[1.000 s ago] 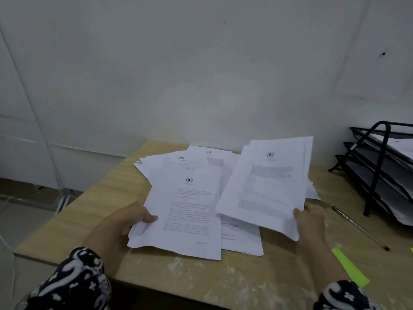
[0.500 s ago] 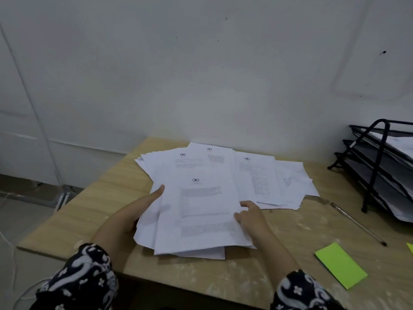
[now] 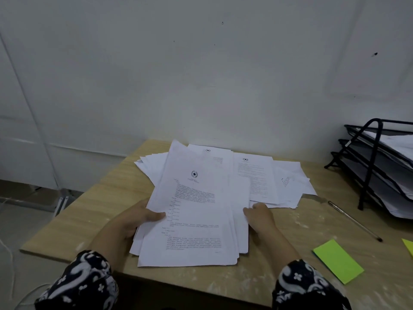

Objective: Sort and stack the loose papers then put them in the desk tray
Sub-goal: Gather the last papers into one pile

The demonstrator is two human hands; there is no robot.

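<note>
Two hands now frame the near stack of papers (image 3: 196,211) on the desk (image 3: 93,202): the left hand (image 3: 134,222) grips its left edge, thumb curled on top, where half a second ago its fingers lay flat. The right hand (image 3: 260,217) has slid from the top sheet to the stack's right edge, fingers loosely bent against it. More loose sheets (image 3: 268,180) lie beyond; the desk tray (image 3: 377,166) stands far right.

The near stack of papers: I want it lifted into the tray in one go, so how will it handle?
The near stack of papers is probably floppy: thin sheets, gripped by the left hand at one edge. Its edges are uneven, so sheets may slide apart. It looks light for the desk tray.
</note>
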